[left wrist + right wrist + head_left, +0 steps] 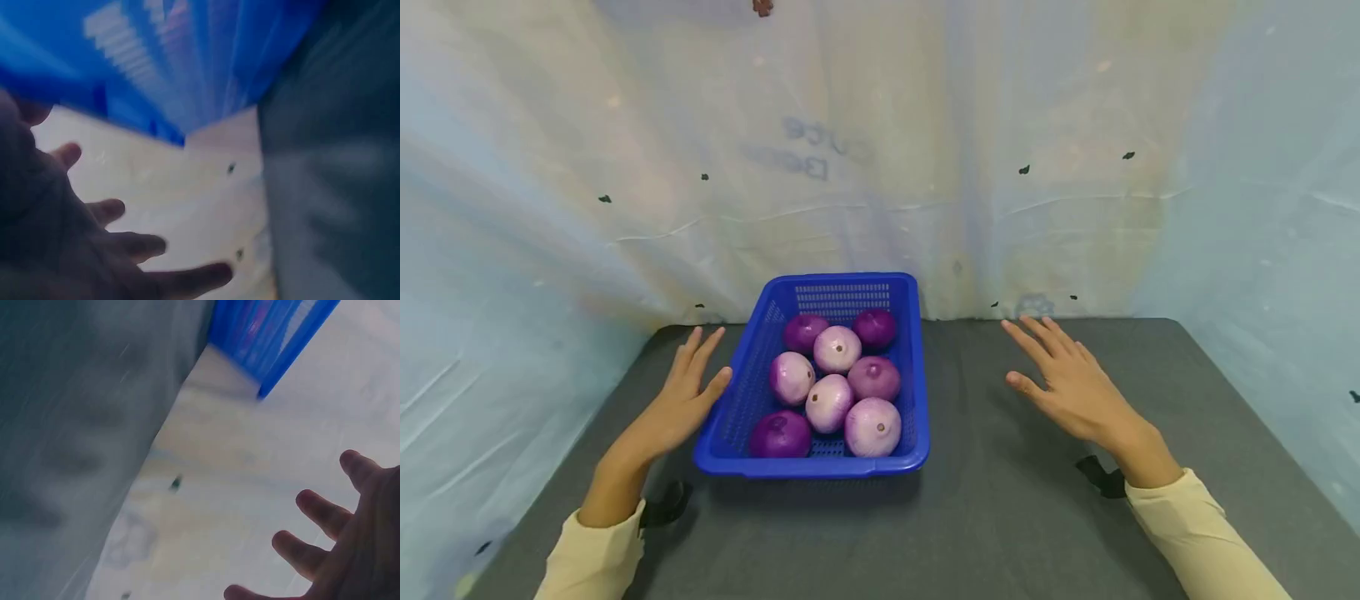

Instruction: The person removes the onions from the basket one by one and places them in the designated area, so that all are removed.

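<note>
A blue plastic basket (831,468) with slotted walls stands left of centre on the dark table. Inside it lie several onions, some deep purple like the onion (780,434) at the front left, others paler like the onion (872,427) at the front right. Beside the basket's left wall is my left hand (677,408), fingers spread and holding nothing; whether the thumb touches the rim I cannot tell. My right hand (1067,387) hovers over the table well to the right of the basket, its fingers extended and nothing in them. Both wrist views show spread fingers near the blue wall.
The dark grey cloth-covered table (985,517) reaches back to a pale hanging sheet (880,167) with small dark marks. Similar sheeting (1262,250) encloses the right side, and more the left. A black strap piece (1101,477) shows at the right wrist.
</note>
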Demonstrator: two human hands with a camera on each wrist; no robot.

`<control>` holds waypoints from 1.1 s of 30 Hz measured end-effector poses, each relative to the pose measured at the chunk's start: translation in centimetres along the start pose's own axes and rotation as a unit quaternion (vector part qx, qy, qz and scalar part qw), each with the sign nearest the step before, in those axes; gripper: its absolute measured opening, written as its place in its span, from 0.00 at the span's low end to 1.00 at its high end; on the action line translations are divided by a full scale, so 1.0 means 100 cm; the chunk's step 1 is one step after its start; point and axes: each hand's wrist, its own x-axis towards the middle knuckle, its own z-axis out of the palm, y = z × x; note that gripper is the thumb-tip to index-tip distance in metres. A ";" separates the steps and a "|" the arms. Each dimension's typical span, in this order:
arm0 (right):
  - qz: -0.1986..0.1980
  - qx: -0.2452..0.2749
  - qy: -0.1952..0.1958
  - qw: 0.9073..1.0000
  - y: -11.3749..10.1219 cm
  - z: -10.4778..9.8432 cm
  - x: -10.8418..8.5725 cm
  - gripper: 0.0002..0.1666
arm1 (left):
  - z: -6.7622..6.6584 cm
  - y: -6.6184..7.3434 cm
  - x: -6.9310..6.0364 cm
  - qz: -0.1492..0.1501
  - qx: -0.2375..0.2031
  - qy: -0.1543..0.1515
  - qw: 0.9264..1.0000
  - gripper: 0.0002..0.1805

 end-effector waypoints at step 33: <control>-0.144 0.001 -0.043 0.989 -0.154 0.057 0.054 0.51 | 0.019 0.013 -0.003 -0.121 -0.250 -0.126 0.952 0.32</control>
